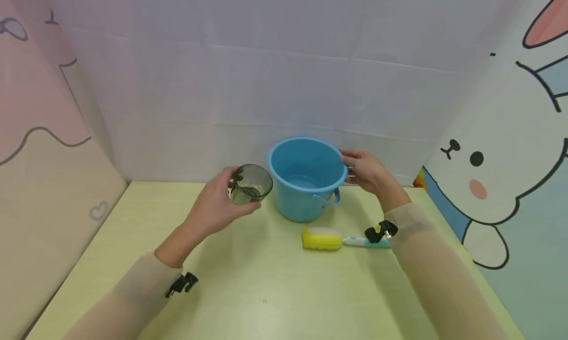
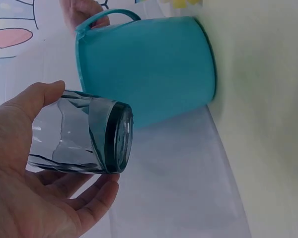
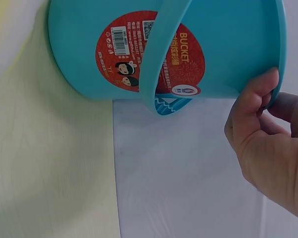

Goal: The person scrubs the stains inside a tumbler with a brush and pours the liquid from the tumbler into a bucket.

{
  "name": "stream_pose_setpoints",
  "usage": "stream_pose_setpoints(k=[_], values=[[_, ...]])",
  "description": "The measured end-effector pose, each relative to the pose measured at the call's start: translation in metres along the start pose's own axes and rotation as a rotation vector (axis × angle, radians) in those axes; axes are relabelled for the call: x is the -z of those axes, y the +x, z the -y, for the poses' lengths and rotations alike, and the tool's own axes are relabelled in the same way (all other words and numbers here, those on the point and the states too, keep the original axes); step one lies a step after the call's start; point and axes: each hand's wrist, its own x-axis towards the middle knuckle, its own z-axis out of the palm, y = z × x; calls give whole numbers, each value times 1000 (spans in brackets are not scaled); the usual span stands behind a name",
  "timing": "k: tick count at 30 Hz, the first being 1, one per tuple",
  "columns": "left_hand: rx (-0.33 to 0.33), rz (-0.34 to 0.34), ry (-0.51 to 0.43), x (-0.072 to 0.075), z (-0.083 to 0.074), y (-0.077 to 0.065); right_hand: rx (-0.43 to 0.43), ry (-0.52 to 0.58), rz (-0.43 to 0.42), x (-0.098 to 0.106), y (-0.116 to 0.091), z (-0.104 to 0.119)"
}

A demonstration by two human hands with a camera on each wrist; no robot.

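My left hand (image 1: 216, 202) grips a dark, see-through drinking glass (image 1: 252, 185) with some clear liquid in it. In the left wrist view the glass (image 2: 72, 134) hangs clear of the table, its thick base showing, thumb on one side and fingers on the other. Just right of it stands a blue bucket (image 1: 293, 202), upright on the table. My right hand (image 1: 366, 171) pinches the bucket's rim at its right side. In the right wrist view the bucket's handle (image 3: 161, 54) hangs down across a round red label (image 3: 111, 54).
In front of the bucket lies a yellow brush (image 1: 321, 239) with a white and teal handle (image 1: 355, 241), partly behind the right sleeve. A pale yellow-green table (image 1: 248, 290) spreads toward me. A white sheet (image 1: 222, 84) backs it, and printed cartoon sheets (image 1: 501, 182) flank both sides.
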Motion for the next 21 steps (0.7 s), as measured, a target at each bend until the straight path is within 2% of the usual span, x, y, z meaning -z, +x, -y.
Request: stream_pose_setpoints(k=[21], values=[[-48,-28,65,16,-5,58,5,-2,0,-4,-1,0]])
